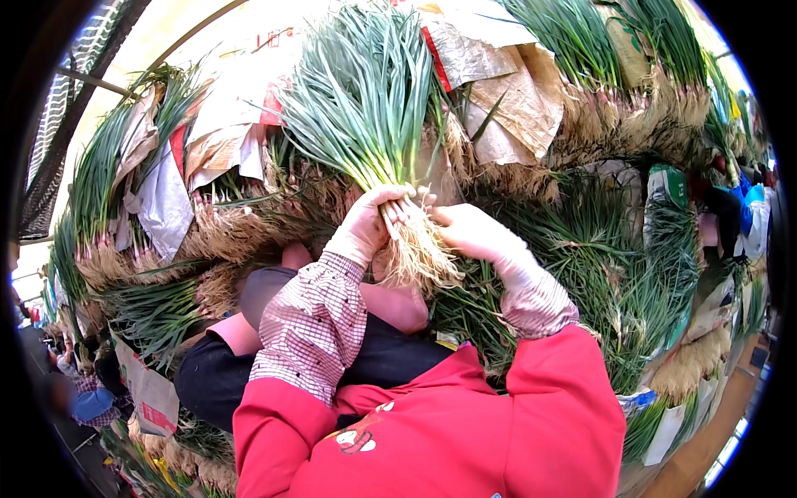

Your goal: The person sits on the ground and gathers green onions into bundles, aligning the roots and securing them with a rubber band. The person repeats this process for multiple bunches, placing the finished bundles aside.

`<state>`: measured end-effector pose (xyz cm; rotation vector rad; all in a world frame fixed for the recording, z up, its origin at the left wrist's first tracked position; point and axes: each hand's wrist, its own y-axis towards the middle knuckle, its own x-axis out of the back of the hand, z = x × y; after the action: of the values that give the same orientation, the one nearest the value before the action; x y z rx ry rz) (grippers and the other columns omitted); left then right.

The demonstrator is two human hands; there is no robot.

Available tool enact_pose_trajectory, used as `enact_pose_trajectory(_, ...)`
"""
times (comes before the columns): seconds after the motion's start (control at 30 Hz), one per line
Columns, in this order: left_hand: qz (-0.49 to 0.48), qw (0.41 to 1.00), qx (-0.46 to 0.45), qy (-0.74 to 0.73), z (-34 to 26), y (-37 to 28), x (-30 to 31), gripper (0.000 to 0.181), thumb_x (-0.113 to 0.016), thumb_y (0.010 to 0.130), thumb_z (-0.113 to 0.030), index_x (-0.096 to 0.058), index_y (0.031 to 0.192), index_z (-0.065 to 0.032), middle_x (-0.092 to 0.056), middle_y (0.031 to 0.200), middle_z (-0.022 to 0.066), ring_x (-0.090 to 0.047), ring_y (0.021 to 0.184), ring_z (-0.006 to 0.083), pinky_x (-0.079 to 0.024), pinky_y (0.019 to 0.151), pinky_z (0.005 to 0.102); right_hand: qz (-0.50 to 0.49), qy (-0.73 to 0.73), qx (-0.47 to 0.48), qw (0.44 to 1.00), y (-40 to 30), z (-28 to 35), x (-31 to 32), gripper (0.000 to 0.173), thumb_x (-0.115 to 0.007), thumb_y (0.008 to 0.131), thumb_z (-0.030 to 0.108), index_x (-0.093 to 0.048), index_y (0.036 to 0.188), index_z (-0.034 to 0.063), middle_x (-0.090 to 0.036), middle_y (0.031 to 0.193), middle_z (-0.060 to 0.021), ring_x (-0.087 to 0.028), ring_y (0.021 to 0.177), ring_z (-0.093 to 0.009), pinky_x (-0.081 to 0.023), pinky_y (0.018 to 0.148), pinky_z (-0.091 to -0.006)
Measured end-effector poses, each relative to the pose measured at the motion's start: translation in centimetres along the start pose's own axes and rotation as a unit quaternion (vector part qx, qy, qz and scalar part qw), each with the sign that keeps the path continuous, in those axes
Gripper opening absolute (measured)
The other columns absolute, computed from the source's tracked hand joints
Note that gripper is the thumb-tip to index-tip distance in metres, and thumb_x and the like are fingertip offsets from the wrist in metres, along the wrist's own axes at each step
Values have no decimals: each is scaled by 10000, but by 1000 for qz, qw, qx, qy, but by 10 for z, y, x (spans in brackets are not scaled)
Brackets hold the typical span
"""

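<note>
A bunch of green garlic [367, 118] stands upright before me, its long leaves fanned away from me and its pale roots hanging towards my lap. My left hand [367, 221], in a light glove, is closed around the stalks just above the roots. At the right side of the root ends is my right hand [470, 230], also gloved, its fingertips at the edge of the stems and roots. Whether those fingers grip any part of it cannot be made out.
Bundles of the same plants [218, 224] lie in a row ahead, partly under woven sacks [514, 99]. Loose plants [585, 249] are heaped at right. Another bundle [155, 308] lies at left. People [93, 398] sit at the far left; another person [722, 208] is at the far right.
</note>
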<state>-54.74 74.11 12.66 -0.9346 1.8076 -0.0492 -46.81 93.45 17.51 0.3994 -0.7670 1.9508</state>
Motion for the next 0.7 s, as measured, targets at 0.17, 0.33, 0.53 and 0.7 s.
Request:
enact_pose_trajectory(0.17,-24,999,-26,18,8,-3,11,269,-559,843,-117,-584,1035,70,-656,981,235,-651,902,353,-518,899,486,-39,666,6,745,47,-20,-8,411,-570,929,410,-539,1244,149,-556,1202,-52,-546,1001,-141,-449,825,-321)
enact_pose_trajectory(0.33,-62,995,-65,31,2,-14,4,249,-594,843,-134,-608,999,61,-676,882,168,-661,759,247,-555,782,362,-218,758,-98,607,110,-21,-49,257,-499,977,409,-603,1048,185,-513,631,-26,-330,355,-148,-219,302,-286)
enact_pose_trajectory(0.53,-99,985,-49,130,-5,-21,-7,228,-591,837,-97,-648,944,97,-640,707,121,-606,628,152,-531,679,264,-212,800,-78,556,79,-12,-27,261,-462,997,267,-580,1033,38,-400,603,59,-352,482,-82,-327,425,-242)
enact_pose_trajectory(0.7,-74,996,-22,55,-14,-33,-10,301,-577,859,-126,-624,1001,136,-654,746,139,-654,711,214,-554,741,280,-385,696,85,600,42,-33,20,172,-516,979,193,-628,1012,67,-417,555,95,-318,419,-35,-224,390,-201)
